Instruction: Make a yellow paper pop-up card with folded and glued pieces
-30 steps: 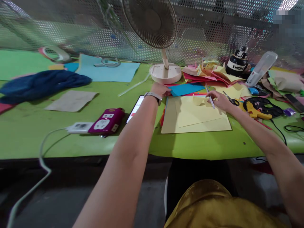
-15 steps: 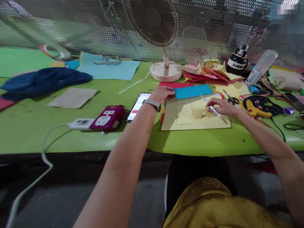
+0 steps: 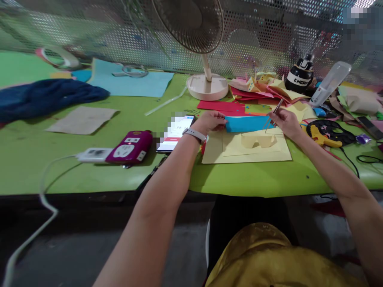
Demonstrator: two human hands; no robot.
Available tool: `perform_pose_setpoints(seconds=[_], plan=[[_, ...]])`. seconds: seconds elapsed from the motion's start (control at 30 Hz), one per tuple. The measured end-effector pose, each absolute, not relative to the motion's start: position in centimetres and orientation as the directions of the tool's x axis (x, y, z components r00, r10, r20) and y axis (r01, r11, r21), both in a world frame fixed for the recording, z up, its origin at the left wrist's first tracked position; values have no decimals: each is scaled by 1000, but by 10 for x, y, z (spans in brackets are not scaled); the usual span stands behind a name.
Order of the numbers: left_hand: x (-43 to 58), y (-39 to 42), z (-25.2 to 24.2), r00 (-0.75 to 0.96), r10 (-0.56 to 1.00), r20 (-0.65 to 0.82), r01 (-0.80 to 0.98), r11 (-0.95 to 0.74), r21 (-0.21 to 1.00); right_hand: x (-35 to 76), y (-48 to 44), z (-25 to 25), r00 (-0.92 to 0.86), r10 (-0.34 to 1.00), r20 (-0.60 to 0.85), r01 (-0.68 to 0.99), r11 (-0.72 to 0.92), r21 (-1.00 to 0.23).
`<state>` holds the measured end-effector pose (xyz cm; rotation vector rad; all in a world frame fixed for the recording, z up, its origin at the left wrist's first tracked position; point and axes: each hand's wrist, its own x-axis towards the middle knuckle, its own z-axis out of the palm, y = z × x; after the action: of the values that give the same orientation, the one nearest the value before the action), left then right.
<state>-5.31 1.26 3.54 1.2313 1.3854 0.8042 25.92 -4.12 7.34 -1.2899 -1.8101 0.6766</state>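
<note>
My left hand (image 3: 213, 121), closed, pinches the left end of a blue paper strip (image 3: 245, 124). My right hand (image 3: 285, 120) is closed around thin tweezers (image 3: 279, 105), whose two prongs point down and left by the strip's right end. Whether the prongs touch the strip I cannot tell. Just below lies a pale yellow sheet (image 3: 214, 154) with a smaller yellow sheet on top. A folded yellow paper piece (image 3: 259, 141) with a notched shape stands on them.
A phone (image 3: 176, 133) and a purple power socket (image 3: 131, 147) lie left of the papers. The fan base (image 3: 207, 87) stands behind. Red paper (image 3: 220, 106), a yellow glue gun (image 3: 321, 135), a black bottle (image 3: 299, 75) and a clear bottle (image 3: 330, 83) are around.
My right hand has moved up and away from the folded yellow piece, turning the tweezers. The blue strip has come slightly nearer, with my left hand on its left end.
</note>
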Motion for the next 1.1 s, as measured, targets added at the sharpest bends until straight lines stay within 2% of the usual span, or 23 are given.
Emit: perform_pose_setpoints(seconds=[0.07, 0.13, 0.23, 0.3, 0.43, 0.57, 0.7, 0.77, 0.9, 0.97, 1.1], plan=[[-52, 11, 36, 69, 967, -246, 312, 213, 926, 257, -33, 73, -59, 961, 269, 483, 264, -835], [-52, 9, 36, 8, 989, -148, 435, 130, 891, 253, -26, 73, 17, 967, 255, 436, 222, -872], [-54, 6, 36, -47, 991, 126, 707, -56, 705, 243, -17, 71, 78, 956, 282, 385, 232, -893], [-53, 4, 34, 27, 970, 243, 792, -169, 586, 236, -14, 68, 81, 948, 308, 381, 256, -889], [-43, 2, 26, 256, 940, 225, 788, -337, 515, 227, -15, 62, 47, 928, 370, 460, 309, -832], [-33, 2, 18, 380, 901, 209, 767, -434, 473, 230, -19, 58, -41, 924, 381, 564, 336, -754], [-39, 3, 22, 396, 890, 225, 710, -453, 539, 235, -20, 51, -119, 918, 377, 478, 386, -789], [-46, 3, 27, 451, 879, 155, 635, -438, 636, 234, -19, 46, -123, 907, 402, 413, 415, -811], [-53, 1, 36, 660, 751, -5, 445, -386, 808, 230, -15, 36, -120, 906, 405, 326, 422, -846], [-51, 0, 34, 672, 740, 3, 409, -374, 832, 228, -13, 32, -123, 911, 394, 305, 412, -858], [-43, 0, 26, 564, 817, 119, 438, -418, 796, 226, -12, 29, -121, 910, 397, 285, 415, -864]])
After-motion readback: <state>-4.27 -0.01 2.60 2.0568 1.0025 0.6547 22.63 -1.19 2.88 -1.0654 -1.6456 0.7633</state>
